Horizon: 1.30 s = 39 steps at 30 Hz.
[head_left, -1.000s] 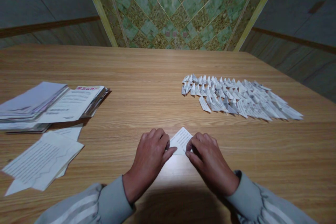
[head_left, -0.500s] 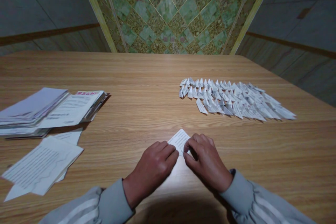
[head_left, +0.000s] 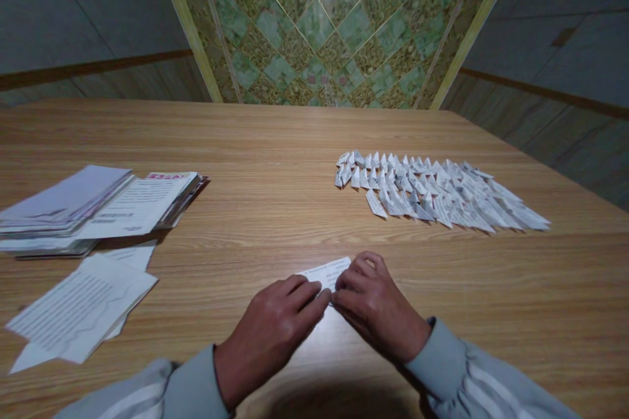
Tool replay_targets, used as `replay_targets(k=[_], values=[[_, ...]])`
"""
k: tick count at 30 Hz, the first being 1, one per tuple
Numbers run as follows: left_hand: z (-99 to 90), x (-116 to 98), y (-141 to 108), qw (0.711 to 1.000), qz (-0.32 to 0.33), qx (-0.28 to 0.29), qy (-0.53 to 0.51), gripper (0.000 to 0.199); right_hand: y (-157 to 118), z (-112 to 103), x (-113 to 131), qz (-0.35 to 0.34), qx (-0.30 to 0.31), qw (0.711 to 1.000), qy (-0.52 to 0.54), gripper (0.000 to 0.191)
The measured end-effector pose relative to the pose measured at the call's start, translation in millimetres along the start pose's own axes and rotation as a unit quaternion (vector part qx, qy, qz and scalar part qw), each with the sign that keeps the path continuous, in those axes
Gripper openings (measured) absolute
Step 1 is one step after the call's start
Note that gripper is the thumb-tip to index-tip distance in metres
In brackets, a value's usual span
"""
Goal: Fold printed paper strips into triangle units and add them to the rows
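A small piece of printed white paper (head_left: 328, 271) lies at the middle front of the wooden table, its far edge showing between my hands. My left hand (head_left: 280, 324) is closed on its near left part, thumb and fingertips pressed together. From the other side my right hand (head_left: 376, 308) pinches the near right part, its fingers curled. The two hands' fingertips almost meet at the paper's near edge. Fingers cover much of the sheet, so its exact folds are hidden.
Rows of small folded paper pieces (head_left: 427, 191) stand at the right on the table (head_left: 260, 190). A stack of papers and booklets (head_left: 69, 200) lies at the left, with several loose printed sheets (head_left: 81, 308) in front. A tiled wall (head_left: 314, 26) rises behind.
The paper has turned from a pointed, diamond-like position to a flatter slant, and less of it shows. My hands have shifted slightly, the right fingers closing in on it.
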<state>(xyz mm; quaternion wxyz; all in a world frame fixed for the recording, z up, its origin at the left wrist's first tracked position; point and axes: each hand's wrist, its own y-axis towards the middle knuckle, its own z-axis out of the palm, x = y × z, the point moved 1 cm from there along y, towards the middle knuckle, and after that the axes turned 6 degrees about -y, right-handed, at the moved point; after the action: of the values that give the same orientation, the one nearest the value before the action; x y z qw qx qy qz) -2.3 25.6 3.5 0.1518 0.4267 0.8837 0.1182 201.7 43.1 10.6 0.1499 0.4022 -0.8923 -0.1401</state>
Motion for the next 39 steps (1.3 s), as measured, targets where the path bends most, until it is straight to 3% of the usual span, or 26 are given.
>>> replay_targets(k=[8,12,15,19,34,39], values=[[-3.0,-2.9,-11.4,0.999,-0.004,0.045,-0.006,0.046,-4.0,-7.2,-18.2,-0.016,0.000,1.000,0.025,0.006],[-8.7,-1.1,-11.3,0.998,0.020,0.048,-0.024,0.040,-6.0,-12.8,-27.2,-0.029,-0.011,0.998,0.054,0.005],[-12.2,-0.4,-16.4,0.998,0.039,0.050,-0.031,0.036,-5.1,-17.5,-24.4,-0.035,0.045,0.994,0.089,0.005],[-11.1,-0.6,-23.3,0.996,0.025,0.073,-0.040,0.048,-2.5,-18.8,-20.6,0.000,0.099,0.986,0.133,0.006],[-7.4,1.4,-30.3,0.994,0.005,0.052,-0.093,0.052,1.7,-3.0,-13.6,0.170,0.072,0.975,0.128,0.011],[-4.9,-0.9,-31.8,0.994,-0.018,0.034,-0.102,0.046,3.2,-1.9,-9.5,0.185,0.083,0.974,0.104,0.012]])
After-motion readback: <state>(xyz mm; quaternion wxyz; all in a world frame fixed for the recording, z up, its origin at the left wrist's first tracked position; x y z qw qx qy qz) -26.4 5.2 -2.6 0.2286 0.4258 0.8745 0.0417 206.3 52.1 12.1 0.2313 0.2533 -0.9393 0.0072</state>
